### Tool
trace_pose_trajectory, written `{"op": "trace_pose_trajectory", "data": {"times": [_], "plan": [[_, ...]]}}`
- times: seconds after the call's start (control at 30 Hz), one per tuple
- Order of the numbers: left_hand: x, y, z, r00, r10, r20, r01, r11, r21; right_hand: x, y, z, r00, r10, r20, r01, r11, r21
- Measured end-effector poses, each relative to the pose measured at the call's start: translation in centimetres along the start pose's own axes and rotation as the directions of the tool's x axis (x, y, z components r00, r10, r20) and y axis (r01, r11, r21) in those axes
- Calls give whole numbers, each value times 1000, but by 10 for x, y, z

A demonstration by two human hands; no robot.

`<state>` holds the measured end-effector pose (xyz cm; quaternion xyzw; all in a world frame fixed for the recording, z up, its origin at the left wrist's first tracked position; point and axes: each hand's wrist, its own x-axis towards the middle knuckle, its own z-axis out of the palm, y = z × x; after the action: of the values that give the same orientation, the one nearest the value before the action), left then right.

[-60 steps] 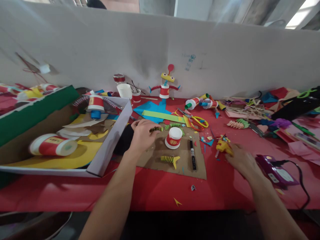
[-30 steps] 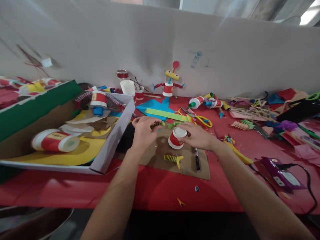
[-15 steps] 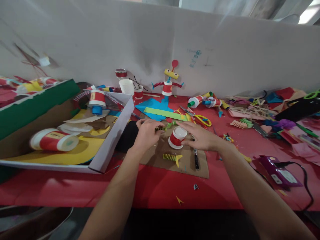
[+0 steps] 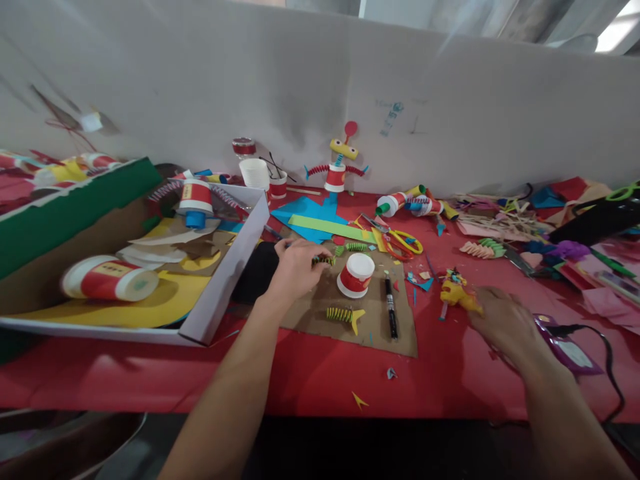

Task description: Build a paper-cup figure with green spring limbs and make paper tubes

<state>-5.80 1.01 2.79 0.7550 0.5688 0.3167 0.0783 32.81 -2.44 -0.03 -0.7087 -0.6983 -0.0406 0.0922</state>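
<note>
My left hand (image 4: 299, 268) is closed, with the fingertips pinching a green-and-yellow folded paper spring (image 4: 327, 260) at the cardboard's left side. Far to the right, my right hand (image 4: 505, 325) has its fingers around the handle of a yellow glue gun (image 4: 454, 295), whose nozzle points left and down. Between the hands, a red-and-white paper cup (image 4: 357, 275) stands upside down on the cardboard sheet (image 4: 310, 313). In front of it lies another paper spring (image 4: 340, 314) with a yellow forked end. A black marker (image 4: 391, 309) rests right of the cup.
An open box (image 4: 220, 280) on the left holds cup figures and paper. Behind the cardboard are blue paper (image 4: 310, 210), a green strip (image 4: 330, 227) and yellow-handled scissors (image 4: 407, 241). A finished cup figure (image 4: 335, 178) stands by the wall. A purple power adapter (image 4: 575, 353) with a cable lies right.
My right hand has left the cup and moved right to the glue gun, taking hold of it. My left hand stays in place with the paper spring.
</note>
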Motion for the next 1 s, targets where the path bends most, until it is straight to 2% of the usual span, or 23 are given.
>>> {"op": "trace_pose_trajectory", "data": {"times": [0.07, 0.13, 0.23, 0.27, 0.33, 0.4, 0.47, 0.53, 0.57, 0.63, 0.7, 0.8, 0.9, 0.97, 1.0], "plan": [[2, -3, -2, 997, -28, -76, 26, 999, -18, 1, -8, -3, 999, -12, -46, 14, 999, 42], [4, -5, -5, 979, -80, -186, 71, 996, -52, 3, -28, -8, 991, -69, -114, 87, 982, 167], [5, -8, -9, 937, -137, -321, 111, 989, -99, 7, -83, -17, 959, -217, -182, 270, 896, 352], [5, -8, -9, 927, -141, -347, 112, 988, -102, 8, -104, -19, 945, -251, -209, 315, 870, 379], [5, -8, -10, 918, -136, -373, 108, 989, -96, 12, -146, -22, 934, -257, -248, 334, 872, 357], [5, -8, -10, 918, -127, -375, 102, 991, -87, 18, -177, -21, 954, -256, -157, 289, 923, 254], [4, -8, -9, 920, -121, -372, 93, 991, -92, 26, -192, -20, 960, -273, -55, 279, 942, 188], [4, -7, -9, 922, -121, -367, 87, 990, -108, 36, -193, -17, 929, -369, 11, 358, 908, 217], [4, -7, -9, 923, -122, -365, 85, 990, -117, 41, -189, -17, 895, -445, 32, 422, 867, 264], [4, -7, -8, 926, -123, -357, 81, 988, -129, 51, -179, -17, 800, -595, 76, 528, 759, 381], [4, -6, -8, 930, -116, -350, 72, 988, -136, 60, -169, -19, 718, -685, 122, 565, 676, 473], [4, -7, -10, 920, -95, -380, 44, 989, -142, 70, -160, -25, 629, -760, 161, 576, 596, 559], [4, -9, -14, 869, -102, -484, 19, 985, -173, 75, -157, -28, 541, -828, 146, 598, 501, 625], [4, -11, -16, 849, -117, -515, 12, 979, -202, 77, -156, -28, 511, -849, 132, 611, 467, 639], [4, -12, -16, 854, -121, -505, 14, 977, -211, 76, -156, -27, 509, -852, 124, 617, 462, 637]]}}
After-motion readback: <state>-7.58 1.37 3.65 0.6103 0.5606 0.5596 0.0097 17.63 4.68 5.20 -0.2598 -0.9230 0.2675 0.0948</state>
